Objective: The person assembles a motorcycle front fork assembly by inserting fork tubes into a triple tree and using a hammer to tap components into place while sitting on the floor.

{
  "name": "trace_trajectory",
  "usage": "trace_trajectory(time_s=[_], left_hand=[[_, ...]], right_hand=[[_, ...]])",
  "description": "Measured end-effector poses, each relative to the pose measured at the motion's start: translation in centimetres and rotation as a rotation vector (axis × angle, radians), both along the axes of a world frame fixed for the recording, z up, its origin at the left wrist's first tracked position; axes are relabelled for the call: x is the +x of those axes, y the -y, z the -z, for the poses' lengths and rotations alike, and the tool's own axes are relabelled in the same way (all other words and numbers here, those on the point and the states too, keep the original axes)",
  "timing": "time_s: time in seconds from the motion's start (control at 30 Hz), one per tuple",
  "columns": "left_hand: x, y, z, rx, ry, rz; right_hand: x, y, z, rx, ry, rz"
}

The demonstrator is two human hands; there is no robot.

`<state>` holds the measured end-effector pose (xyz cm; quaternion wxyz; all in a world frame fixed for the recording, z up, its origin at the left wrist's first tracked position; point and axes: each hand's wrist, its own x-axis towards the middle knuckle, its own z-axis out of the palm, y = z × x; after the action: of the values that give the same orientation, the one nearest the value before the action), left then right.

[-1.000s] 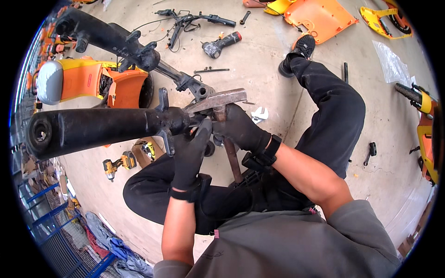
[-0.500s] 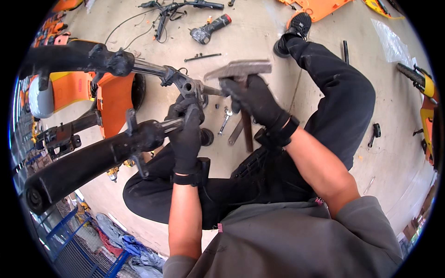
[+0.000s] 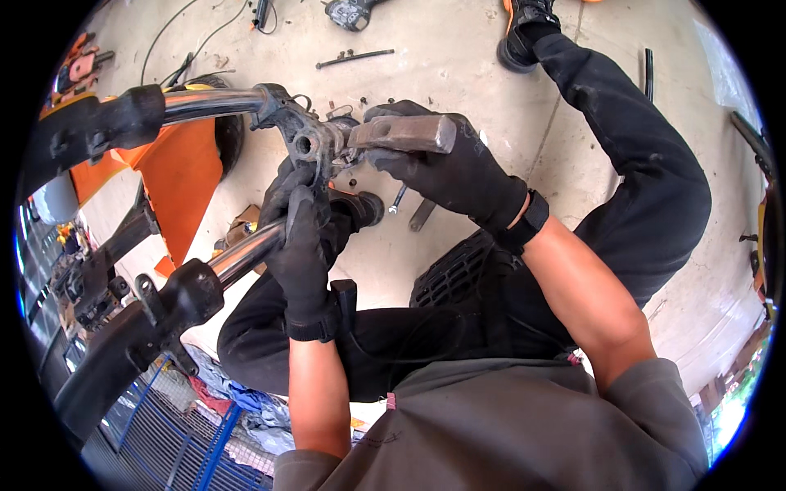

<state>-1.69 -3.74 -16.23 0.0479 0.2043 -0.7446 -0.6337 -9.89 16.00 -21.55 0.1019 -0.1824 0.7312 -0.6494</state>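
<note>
A bicycle suspension fork [image 3: 307, 135] with two shiny inner tubes and black lower legs reaches in from the left, its crown toward my hands. In a black glove, my left hand [image 3: 299, 245] wraps round the nearer inner tube [image 3: 250, 252] just below the crown. My right hand [image 3: 471, 176], also gloved, grips a hammer [image 3: 409, 133] close to its head. One end of the hammer head lies at the crown's right side and hides the steerer there; whether they touch I cannot tell. The hammer's handle is hidden behind my right hand.
On the floor lie a wrench [image 3: 397, 200], a flat metal bar [image 3: 422, 214], a thin black rod [image 3: 354, 57], a power tool [image 3: 350, 15] and a black tube [image 3: 648, 74]. An orange panel [image 3: 184, 188] stands beyond the fork. Blue wire racking [image 3: 217, 438] is at lower left.
The hammer has turned and come left to the crown; its handle no longer shows. The fork and my left hand have shifted slightly left in view. More of the inner tubes shows.
</note>
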Motion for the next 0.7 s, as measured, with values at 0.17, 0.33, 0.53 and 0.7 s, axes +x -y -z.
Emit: trace_trajectory(time_s=[0.17, 0.33, 0.53, 0.7], left_hand=[[0.0, 0.9, 0.8, -0.277, -0.088, 0.097], [-0.5, 1.5, 1.0, 0.028, -0.093, 0.04], [-0.9, 0.9, 1.0, -0.249, -0.147, 0.15], [-0.9, 0.8, 0.6, 0.024, -0.075, 0.037]], right_hand=[[0.0, 1.1, 0.1, -0.03, -0.013, 0.024], [-0.8, 1.1, -0.3, 0.083, -0.07, -0.051], [-0.2, 1.4, 1.0, 0.127, -0.23, -0.009], [-0.6, 1.3, -1.0, 0.153, -0.135, -0.018]])
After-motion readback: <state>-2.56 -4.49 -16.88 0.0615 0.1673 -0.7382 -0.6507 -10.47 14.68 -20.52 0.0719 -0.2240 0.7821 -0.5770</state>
